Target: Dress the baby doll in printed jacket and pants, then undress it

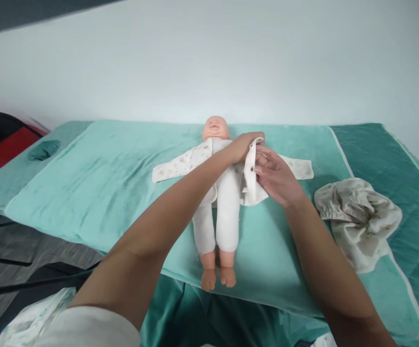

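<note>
A baby doll point(219, 207) lies on its back on a light teal towel point(115, 178), head toward the wall, feet toward me. It wears a pale printed jacket point(180, 163) with sleeves spread out to both sides. My left hand point(243, 144) reaches across the doll's chest and pinches the top edge of the jacket's front flap point(252, 185). My right hand point(276, 176) grips the same flap lower down, fingers closed on the cloth beside a snap.
A crumpled pair of printed baby pants point(357, 217) lies on the towel to the right. The dark teal bed cover point(393, 159) runs beyond the towel. A red and black object point(3, 144) sits at far left. A white wall rises behind.
</note>
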`<action>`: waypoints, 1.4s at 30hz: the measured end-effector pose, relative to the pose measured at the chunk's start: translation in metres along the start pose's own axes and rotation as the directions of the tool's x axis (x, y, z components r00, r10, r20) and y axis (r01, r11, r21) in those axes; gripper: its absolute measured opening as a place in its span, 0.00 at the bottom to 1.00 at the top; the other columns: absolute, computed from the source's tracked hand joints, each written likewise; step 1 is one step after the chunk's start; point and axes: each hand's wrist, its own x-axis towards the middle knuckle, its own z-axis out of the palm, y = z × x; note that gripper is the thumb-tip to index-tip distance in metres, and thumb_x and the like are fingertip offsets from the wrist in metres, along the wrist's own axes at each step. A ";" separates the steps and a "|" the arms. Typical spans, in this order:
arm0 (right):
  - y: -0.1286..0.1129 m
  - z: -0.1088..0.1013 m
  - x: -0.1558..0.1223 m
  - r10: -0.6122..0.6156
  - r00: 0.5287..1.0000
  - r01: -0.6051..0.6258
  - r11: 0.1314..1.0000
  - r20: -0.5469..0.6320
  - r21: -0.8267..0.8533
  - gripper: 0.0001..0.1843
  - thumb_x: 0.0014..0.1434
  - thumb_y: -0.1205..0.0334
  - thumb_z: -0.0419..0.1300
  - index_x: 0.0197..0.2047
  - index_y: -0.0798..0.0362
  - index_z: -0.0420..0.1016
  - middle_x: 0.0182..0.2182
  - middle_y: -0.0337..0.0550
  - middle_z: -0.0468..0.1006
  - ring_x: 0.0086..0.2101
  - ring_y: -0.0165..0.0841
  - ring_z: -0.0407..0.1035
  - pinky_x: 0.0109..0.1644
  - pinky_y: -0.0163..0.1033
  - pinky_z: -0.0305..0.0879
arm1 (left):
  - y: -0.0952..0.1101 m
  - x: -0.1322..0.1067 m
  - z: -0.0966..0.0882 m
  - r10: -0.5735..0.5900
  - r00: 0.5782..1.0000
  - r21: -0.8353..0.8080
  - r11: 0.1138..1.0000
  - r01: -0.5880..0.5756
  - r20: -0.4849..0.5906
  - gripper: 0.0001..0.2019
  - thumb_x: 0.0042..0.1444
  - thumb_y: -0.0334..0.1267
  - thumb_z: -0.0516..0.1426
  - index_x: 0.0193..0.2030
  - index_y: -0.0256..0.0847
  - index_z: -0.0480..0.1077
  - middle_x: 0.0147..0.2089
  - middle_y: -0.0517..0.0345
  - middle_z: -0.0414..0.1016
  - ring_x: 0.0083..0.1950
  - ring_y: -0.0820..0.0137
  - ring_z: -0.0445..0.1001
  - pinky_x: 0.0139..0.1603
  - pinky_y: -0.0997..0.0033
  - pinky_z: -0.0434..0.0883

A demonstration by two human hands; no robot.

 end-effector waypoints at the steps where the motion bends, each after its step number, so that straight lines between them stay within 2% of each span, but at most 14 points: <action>1: 0.001 -0.002 -0.001 0.005 0.998 -0.005 1.000 0.055 0.003 0.31 0.51 0.52 0.74 0.57 0.37 0.71 0.50 0.38 0.78 0.45 0.34 0.76 0.50 0.43 0.74 | -0.001 -0.002 -0.006 0.020 1.000 -0.045 0.999 -0.021 -0.012 0.04 0.53 0.31 0.58 0.35 0.42 0.72 0.36 0.58 0.78 0.38 0.65 0.75 0.40 0.65 0.70; 3: 0.003 -0.007 -0.002 0.004 0.994 -0.001 1.000 0.106 -0.026 0.32 0.53 0.51 0.73 0.60 0.36 0.71 0.49 0.39 0.79 0.46 0.35 0.76 0.53 0.45 0.73 | -0.006 -0.007 -0.019 0.038 0.999 -0.039 0.998 -0.039 -0.039 0.06 0.52 0.28 0.54 0.34 0.42 0.69 0.34 0.57 0.77 0.37 0.66 0.74 0.39 0.65 0.69; 6: 0.011 -0.009 0.000 -0.097 0.994 0.103 0.975 0.040 -0.195 0.25 0.56 0.48 0.72 0.55 0.39 0.76 0.45 0.40 0.80 0.47 0.37 0.75 0.55 0.45 0.72 | -0.020 -0.015 -0.035 0.021 0.983 0.025 1.000 -0.017 -0.185 0.08 0.48 0.25 0.52 0.30 0.43 0.66 0.34 0.56 0.76 0.39 0.65 0.74 0.43 0.64 0.70; 8: 0.016 -0.008 0.003 -0.165 0.985 0.169 0.925 0.041 -0.340 0.21 0.58 0.47 0.70 0.53 0.41 0.78 0.49 0.41 0.80 0.52 0.39 0.73 0.59 0.46 0.69 | -0.033 -0.022 -0.041 0.002 0.958 0.063 0.998 0.017 -0.287 0.09 0.46 0.24 0.52 0.28 0.43 0.65 0.34 0.55 0.76 0.43 0.64 0.74 0.46 0.63 0.70; 14: 0.018 0.000 0.001 -0.170 0.965 0.256 0.769 0.199 -0.586 0.25 0.57 0.52 0.71 0.58 0.42 0.78 0.58 0.44 0.76 0.59 0.44 0.69 0.63 0.50 0.66 | -0.058 -0.044 -0.040 -0.165 0.868 -0.035 0.985 0.169 -0.469 0.08 0.50 0.27 0.52 0.26 0.44 0.60 0.32 0.57 0.74 0.39 0.66 0.72 0.45 0.64 0.71; 17: 0.013 0.005 -0.006 -0.119 0.974 0.203 0.836 0.194 -0.509 0.21 0.59 0.55 0.70 0.56 0.42 0.79 0.56 0.44 0.79 0.56 0.42 0.72 0.61 0.50 0.67 | -0.061 -0.047 -0.035 -0.228 0.830 -0.100 0.973 0.206 -0.510 0.08 0.51 0.27 0.53 0.26 0.43 0.60 0.31 0.59 0.73 0.37 0.68 0.70 0.43 0.66 0.70; 21: 0.006 0.006 -0.012 0.039 0.971 0.037 0.952 0.238 -0.304 0.17 0.59 0.52 0.71 0.50 0.46 0.81 0.46 0.46 0.84 0.40 0.38 0.78 0.43 0.44 0.74 | -0.062 -0.048 -0.031 -0.286 0.792 -0.192 0.958 0.215 -0.540 0.07 0.52 0.27 0.54 0.28 0.43 0.62 0.35 0.59 0.75 0.39 0.69 0.72 0.46 0.66 0.71; 25: 0.001 -0.003 -0.009 0.008 0.996 0.024 0.930 0.087 -0.366 0.14 0.56 0.49 0.72 0.40 0.49 0.81 0.34 0.42 0.81 0.33 0.34 0.74 0.37 0.40 0.70 | -0.066 -0.055 -0.029 -0.345 0.750 -0.258 0.937 0.237 -0.565 0.05 0.55 0.28 0.53 0.33 0.43 0.64 0.42 0.57 0.77 0.44 0.70 0.74 0.52 0.67 0.72; 27: 0.000 -0.008 -0.006 0.091 0.989 -0.025 0.879 0.116 -0.477 0.16 0.53 0.49 0.74 0.39 0.50 0.80 0.34 0.42 0.79 0.35 0.34 0.72 0.39 0.40 0.70 | -0.068 -0.063 -0.027 -0.349 0.734 -0.246 0.936 0.250 -0.583 0.05 0.58 0.30 0.51 0.37 0.44 0.65 0.46 0.56 0.77 0.48 0.71 0.75 0.54 0.69 0.73; 29: 0.000 -0.010 -0.004 0.188 0.962 -0.048 0.829 0.196 -0.557 0.19 0.50 0.49 0.75 0.40 0.49 0.78 0.36 0.41 0.77 0.36 0.34 0.70 0.40 0.39 0.69 | -0.068 -0.077 -0.024 -0.347 0.725 -0.218 0.938 0.270 -0.595 0.07 0.61 0.31 0.49 0.42 0.44 0.66 0.50 0.55 0.77 0.52 0.71 0.75 0.56 0.70 0.73; 32: -0.001 -0.011 -0.004 0.192 0.942 0.010 0.803 0.275 -0.596 0.21 0.48 0.51 0.77 0.40 0.49 0.76 0.38 0.40 0.75 0.37 0.33 0.68 0.41 0.38 0.68 | -0.068 -0.111 -0.013 -0.365 0.708 -0.213 0.930 0.298 -0.605 0.10 0.65 0.35 0.47 0.48 0.45 0.67 0.54 0.54 0.77 0.56 0.71 0.75 0.58 0.70 0.73; 37: -0.005 -0.012 -0.006 0.196 0.889 0.065 0.841 0.413 -0.538 0.17 0.54 0.51 0.73 0.45 0.48 0.82 0.39 0.42 0.77 0.38 0.34 0.70 0.43 0.40 0.69 | -0.072 -0.192 0.021 -0.476 0.621 -0.317 0.879 0.356 -0.623 0.12 0.67 0.42 0.50 0.50 0.46 0.70 0.53 0.52 0.78 0.56 0.65 0.76 0.58 0.62 0.75; 38: -0.005 -0.012 -0.006 0.194 0.883 0.062 0.854 0.427 -0.516 0.15 0.55 0.51 0.72 0.44 0.48 0.83 0.37 0.43 0.78 0.37 0.35 0.71 0.42 0.41 0.69 | -0.073 -0.207 0.027 -0.519 0.618 -0.351 0.855 0.383 -0.591 0.11 0.66 0.42 0.50 0.50 0.46 0.70 0.52 0.53 0.79 0.54 0.65 0.78 0.57 0.61 0.76; 42: -0.001 -0.014 -0.006 0.226 0.890 -0.016 0.883 0.395 -0.469 0.13 0.59 0.51 0.70 0.43 0.50 0.82 0.33 0.41 0.78 0.33 0.33 0.71 0.39 0.40 0.68 | -0.065 -0.248 0.040 -0.530 0.682 -0.326 0.848 0.418 -0.504 0.11 0.63 0.38 0.53 0.50 0.49 0.70 0.51 0.56 0.79 0.53 0.64 0.78 0.60 0.59 0.75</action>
